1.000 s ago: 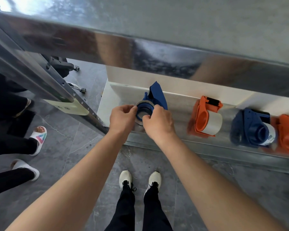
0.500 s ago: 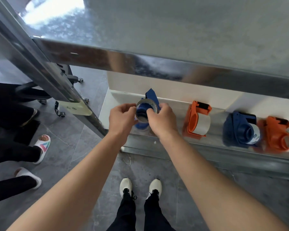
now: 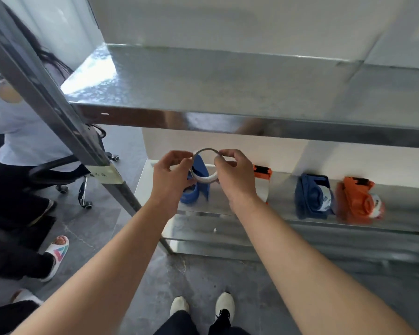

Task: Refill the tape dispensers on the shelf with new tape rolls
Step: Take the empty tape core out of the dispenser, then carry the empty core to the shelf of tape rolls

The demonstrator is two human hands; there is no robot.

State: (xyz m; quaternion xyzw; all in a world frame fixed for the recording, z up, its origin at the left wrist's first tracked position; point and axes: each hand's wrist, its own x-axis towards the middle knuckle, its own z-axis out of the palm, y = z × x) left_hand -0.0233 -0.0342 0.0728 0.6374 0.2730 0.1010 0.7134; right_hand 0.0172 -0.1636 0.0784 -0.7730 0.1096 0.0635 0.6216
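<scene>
Head view – tape ring (image 3: 205,178): a thin hoop, grey outside and white inside, held on edge at centre frame; its opening faces the camera, its axis running from the camera towards the back wall.
Left hand (image 3: 171,175): fingertips pinch the ring's rim at 9 o'clock.
Right hand (image 3: 235,175): thumb and fingers pinch the rim at 3 o'clock.
Blue dispenser (image 3: 190,197): on the lower shelf (image 3: 281,194), just behind and below the ring.
Edges and room: upper shelf (image 3: 203,81) overhangs at 12 o'clock; slanting post (image 3: 46,93) at 10 o'clock – open air between.
Dispensers at 3 o'clock: second blue dispenser (image 3: 312,197) and orange dispenser (image 3: 358,201), side by side, each holding a pale roll.
</scene>
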